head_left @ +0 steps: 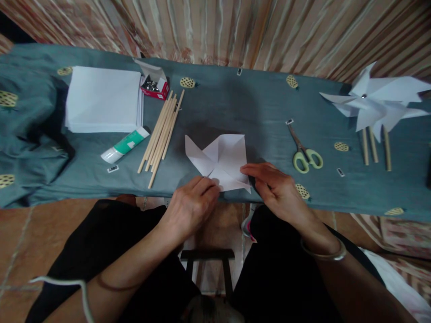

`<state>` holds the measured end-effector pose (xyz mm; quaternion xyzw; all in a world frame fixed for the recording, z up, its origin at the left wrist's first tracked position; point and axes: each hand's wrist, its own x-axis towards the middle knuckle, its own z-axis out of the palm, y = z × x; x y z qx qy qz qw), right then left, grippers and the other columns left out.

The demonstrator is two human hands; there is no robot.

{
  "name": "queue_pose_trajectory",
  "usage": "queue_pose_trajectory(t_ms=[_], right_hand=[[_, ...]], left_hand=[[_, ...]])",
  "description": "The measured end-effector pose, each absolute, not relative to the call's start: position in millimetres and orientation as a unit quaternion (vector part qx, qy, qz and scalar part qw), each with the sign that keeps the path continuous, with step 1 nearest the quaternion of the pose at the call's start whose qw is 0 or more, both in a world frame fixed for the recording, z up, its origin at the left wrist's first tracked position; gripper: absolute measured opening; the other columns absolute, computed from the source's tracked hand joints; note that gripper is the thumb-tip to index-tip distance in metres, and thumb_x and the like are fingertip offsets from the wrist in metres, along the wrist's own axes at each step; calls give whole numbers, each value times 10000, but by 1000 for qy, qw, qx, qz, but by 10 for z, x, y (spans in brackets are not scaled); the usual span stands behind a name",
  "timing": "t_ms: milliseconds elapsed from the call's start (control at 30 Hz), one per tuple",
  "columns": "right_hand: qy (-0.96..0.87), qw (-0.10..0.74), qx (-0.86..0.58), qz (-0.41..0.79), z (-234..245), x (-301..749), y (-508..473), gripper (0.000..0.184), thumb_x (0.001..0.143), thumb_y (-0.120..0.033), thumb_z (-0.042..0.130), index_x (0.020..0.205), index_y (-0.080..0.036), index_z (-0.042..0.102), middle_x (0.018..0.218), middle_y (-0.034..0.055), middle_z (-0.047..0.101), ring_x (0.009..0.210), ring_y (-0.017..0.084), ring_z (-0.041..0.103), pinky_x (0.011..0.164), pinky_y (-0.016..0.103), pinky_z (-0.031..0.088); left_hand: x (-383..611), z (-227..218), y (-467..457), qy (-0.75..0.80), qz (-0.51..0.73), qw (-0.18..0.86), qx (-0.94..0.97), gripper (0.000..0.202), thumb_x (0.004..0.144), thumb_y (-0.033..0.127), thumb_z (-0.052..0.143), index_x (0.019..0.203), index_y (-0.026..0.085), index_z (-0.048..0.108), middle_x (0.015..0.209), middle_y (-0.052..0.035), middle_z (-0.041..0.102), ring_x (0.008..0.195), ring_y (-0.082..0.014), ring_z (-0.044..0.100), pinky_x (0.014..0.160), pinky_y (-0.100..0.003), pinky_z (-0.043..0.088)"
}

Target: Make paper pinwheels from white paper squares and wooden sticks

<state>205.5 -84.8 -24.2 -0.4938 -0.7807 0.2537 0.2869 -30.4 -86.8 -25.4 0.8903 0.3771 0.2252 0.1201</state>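
The left hand [191, 204] pinches the paper pinwheel [230, 154] between fingers at seven o'clock; the right hand [283, 186] touches four o'clock, grip unclear; uneven tugging could tear it.

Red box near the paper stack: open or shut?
Open: the red box's flap stands raised, and small shiny metal pieces show inside.

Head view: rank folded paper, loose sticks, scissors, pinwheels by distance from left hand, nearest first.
1. Folded paper: touching the left hand.
2. Loose sticks: ahead, to its left.
3. Scissors: to its right.
4. Pinwheels: far right.
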Motion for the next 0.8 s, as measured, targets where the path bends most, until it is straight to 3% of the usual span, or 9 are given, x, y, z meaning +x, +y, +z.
queue_pose_trajectory(t_ms=[233, 400, 567, 800], right_hand=[[-675, 350, -518, 392, -246, 1908, -826, 162, 884, -193, 624, 985, -266, 728, 1105, 35, 733, 1063, 202, 668, 974, 418, 521], [-657, 335, -561, 375, -284, 1784, -788, 103, 888, -256, 637, 948, -247, 721, 929, 26, 737, 896, 196, 684, 817, 364, 550], [-694, 329, -565, 301, -332, 1702, -786, 133, 883, -259, 645, 998, -220, 700, 904, 32, 718, 793, 176, 662, 741, 328, 539], [-776, 324, -513, 173, -323, 1645, -795, 117, 910, -185, 603, 983, -192, 694, 929, 57, 744, 881, 209, 655, 821, 369, 530]], left_hand=[[-315, -283, -890, 383, 218, 98, 892, 223, 927, 98, 541, 1146, 83, 584, 877, -71, 691, 785, -194, 636, 661, -297, 566], [-318, -213, -907, 363, 200, 138, 899, 457, 950, 55, 457, 1399, 124, 410, 924, -42, 681, 802, -156, 623, 715, -265, 567], [-339, -196, -906, 330, 221, 155, 905, 299, 958, 75, 430, 1227, 89, 561, 1072, -121, 685, 937, -198, 628, 790, -327, 594], [-320, -286, -911, 336, 270, 174, 885, 249, 943, 62, 440, 1120, 61, 615, 1034, -143, 696, 912, -207, 648, 778, -338, 608]])
